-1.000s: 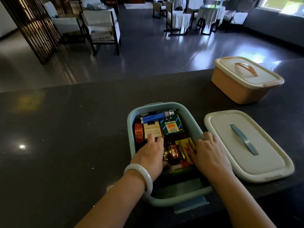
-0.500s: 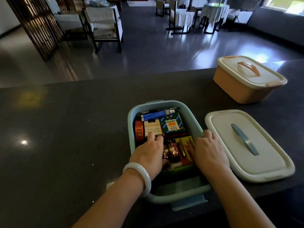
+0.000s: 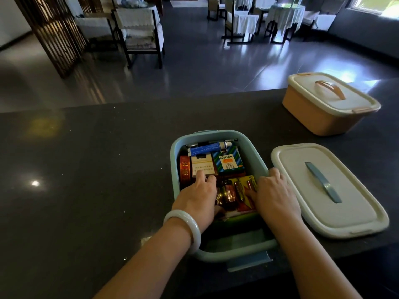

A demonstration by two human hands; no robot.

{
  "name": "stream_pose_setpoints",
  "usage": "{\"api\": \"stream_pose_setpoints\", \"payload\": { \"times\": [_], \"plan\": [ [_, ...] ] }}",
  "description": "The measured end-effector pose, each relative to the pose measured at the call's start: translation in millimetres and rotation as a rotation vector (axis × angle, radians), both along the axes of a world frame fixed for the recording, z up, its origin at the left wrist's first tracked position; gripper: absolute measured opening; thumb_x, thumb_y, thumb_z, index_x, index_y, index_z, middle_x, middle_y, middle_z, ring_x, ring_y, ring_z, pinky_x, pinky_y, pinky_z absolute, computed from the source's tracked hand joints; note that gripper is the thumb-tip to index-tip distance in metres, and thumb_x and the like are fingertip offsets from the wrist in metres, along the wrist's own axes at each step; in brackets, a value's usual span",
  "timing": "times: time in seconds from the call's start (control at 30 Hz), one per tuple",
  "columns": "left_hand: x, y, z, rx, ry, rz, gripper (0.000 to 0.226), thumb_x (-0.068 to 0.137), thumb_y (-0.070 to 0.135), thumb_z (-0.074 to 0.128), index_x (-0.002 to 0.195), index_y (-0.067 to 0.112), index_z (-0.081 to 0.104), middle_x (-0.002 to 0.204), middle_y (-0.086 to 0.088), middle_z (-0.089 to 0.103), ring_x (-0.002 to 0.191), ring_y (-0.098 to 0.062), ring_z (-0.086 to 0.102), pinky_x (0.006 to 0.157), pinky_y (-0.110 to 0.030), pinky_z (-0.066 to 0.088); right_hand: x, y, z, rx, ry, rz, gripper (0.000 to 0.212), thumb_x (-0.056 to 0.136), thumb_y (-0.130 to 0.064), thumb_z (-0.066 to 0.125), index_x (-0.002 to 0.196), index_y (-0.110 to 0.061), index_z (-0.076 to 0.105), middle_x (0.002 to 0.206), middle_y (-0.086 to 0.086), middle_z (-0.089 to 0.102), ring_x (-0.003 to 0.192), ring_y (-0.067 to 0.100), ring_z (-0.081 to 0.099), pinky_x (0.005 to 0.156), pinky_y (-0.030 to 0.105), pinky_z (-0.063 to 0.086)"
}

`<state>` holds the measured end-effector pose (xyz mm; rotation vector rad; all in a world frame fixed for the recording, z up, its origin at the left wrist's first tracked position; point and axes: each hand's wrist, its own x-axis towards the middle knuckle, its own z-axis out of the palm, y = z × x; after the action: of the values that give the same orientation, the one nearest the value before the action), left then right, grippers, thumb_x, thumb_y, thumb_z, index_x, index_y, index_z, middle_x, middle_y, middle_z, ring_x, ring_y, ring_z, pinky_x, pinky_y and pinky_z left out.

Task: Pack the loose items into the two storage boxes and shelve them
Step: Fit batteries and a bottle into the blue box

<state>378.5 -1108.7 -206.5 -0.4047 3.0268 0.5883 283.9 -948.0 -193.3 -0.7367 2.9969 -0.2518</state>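
Both hands (image 3: 199, 194) inside blue box (image 3: 218, 135), on packed items.

Left grip (image 3: 199, 196) and right grip (image 3: 272, 194) reach forward, palms down

Very little differs across the three moments. The left hand (image 3: 197, 194) sits slightly farther into the blue box (image 3: 254, 160) than a second ago, its fingertips (image 3: 200, 175) now resting on the near edge of the white carton (image 3: 201, 164) rather than just short of it. The right hand (image 3: 273, 192) edges a touch toward the box's right wall, with one finger up on the rim and the thumb side lying against the yellow battery pack (image 3: 243, 184). The packed items inside the box do not visibly shift. The view itself tilts a little, so the box appears marginally higher in the picture.
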Motion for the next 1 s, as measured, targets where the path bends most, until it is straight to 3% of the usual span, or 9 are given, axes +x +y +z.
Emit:
{"api": "stream_pose_setpoints", "payload": {
  "times": [0.17,0.5,0.8,1.0],
  "plan": [
    [1.8,0.1,0.3,-0.011,0.000,0.001,0.051,0.083,0.029,0.072,0.122,0.022,0.041,0.124,0.000,0.035,0.086,-0.013,0.056,0.074,-0.032,0.052,0.3,1.7,-2.4,-0.012,0.002,0.004,0.035,0.086,-0.048,0.062,0.108,-0.021,0.064,0.101,-0.005,0.034,0.089,0.008,0.038,0.082,0.029,0.044],
    [2.6,1.6,3.3,-0.027,-0.009,-0.004,0.050,0.084,0.030,0.071,0.123,0.019,0.042,0.124,-0.002,0.035,0.084,-0.014,0.056,0.071,-0.032,0.051,-4.9,3.1,-6.1,-0.035,-0.043,-0.009,0.037,0.083,-0.051,0.065,0.106,-0.022,0.064,0.104,-0.005,0.040,0.091,0.009,0.041,0.081,0.028,0.043],
    [0.7,-2.6,17.1,-0.039,-0.022,-0.013,0.057,0.083,0.030,0.072,0.130,0.018,0.042,0.130,-0.002,0.034,0.091,-0.016,0.057,0.079,-0.034,0.053,-13.4,0.9,-3.8,-0.123,-0.102,0.001,0.033,0.079,-0.047,0.071,0.102,-0.025,0.061,0.114,-0.003,0.044,0.107,0.015,0.046,0.081,0.027,0.041],
    [5.4,-14.3,38.4,0.001,0.043,0.012,0.059,0.080,0.039,0.073,0.129,0.022,0.044,0.125,0.005,0.037,0.095,-0.009,0.053,0.080,-0.027,0.049,-17.6,-6.9,15.9,-0.152,-0.121,0.025,0.035,0.081,-0.044,0.070,0.111,-0.028,0.062,0.128,0.001,0.044,0.117,0.021,0.038,0.094,0.036,0.040]
  ]
}}
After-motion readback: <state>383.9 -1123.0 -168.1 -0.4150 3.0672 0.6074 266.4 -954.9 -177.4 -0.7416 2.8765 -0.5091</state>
